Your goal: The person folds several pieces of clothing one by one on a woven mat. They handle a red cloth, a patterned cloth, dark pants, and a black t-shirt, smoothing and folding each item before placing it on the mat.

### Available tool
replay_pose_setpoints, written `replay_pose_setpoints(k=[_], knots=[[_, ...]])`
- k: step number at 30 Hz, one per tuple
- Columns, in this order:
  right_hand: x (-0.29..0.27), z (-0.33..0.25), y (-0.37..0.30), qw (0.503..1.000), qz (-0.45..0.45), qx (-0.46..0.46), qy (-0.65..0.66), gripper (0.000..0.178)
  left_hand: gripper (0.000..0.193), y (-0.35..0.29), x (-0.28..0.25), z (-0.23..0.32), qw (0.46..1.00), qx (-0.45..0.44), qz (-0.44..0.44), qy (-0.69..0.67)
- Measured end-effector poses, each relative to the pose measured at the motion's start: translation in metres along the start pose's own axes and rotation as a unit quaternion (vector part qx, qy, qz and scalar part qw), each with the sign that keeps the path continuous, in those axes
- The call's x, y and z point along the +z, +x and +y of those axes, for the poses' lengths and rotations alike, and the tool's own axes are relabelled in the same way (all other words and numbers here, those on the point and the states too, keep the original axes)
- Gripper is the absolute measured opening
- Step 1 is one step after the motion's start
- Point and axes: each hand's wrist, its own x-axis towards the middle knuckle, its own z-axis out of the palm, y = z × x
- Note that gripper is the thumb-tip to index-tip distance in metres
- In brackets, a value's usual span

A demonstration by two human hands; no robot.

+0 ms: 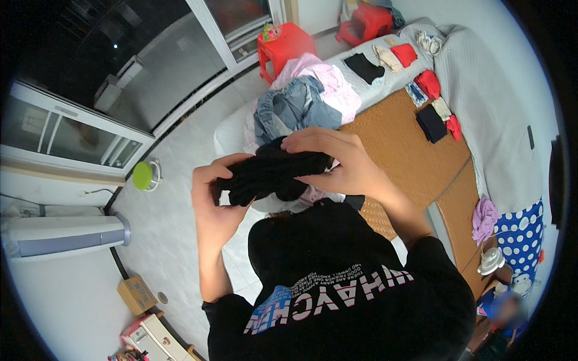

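Note:
A bunched black cloth garment [271,172] is stretched between my two hands in front of my chest. At its left end my left hand [212,201] grips the edge between thumb and fingers. My right hand [344,161] pinches the other end, fingers over the top and thumb below. Just beyond it lies a heap with grey-blue clothing [295,108] and a pale pink garment [334,84] on the grey-covered sofa [391,81]. More clothing below the black garment is partly hidden by my hands and body.
Small folded clothes, including a black one [431,124] and a red one [427,84], lie on the brown mat [397,144] and sofa. Red stools [289,42] stand behind. A purple cloth [484,219], a white fan [491,261] and another person are at the right.

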Motion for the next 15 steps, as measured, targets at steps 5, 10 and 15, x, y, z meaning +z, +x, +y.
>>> replay_pose_setpoints(k=[5,10,15], knots=[[-0.011,-0.032,-0.038,0.981,-0.184,-0.027,0.056,0.038,0.079,-0.037,-0.019,0.034,0.975,-0.054,-0.204,-0.076],[-0.001,-0.069,-0.088,0.952,-0.22,-0.033,0.21,0.023,0.034,-0.086,-0.005,-0.015,0.875,-0.186,-0.172,-0.412],[-0.007,-0.076,-0.086,0.945,-0.228,0.001,0.232,0.021,0.045,-0.106,0.045,-0.05,0.891,-0.187,-0.411,-0.051]])
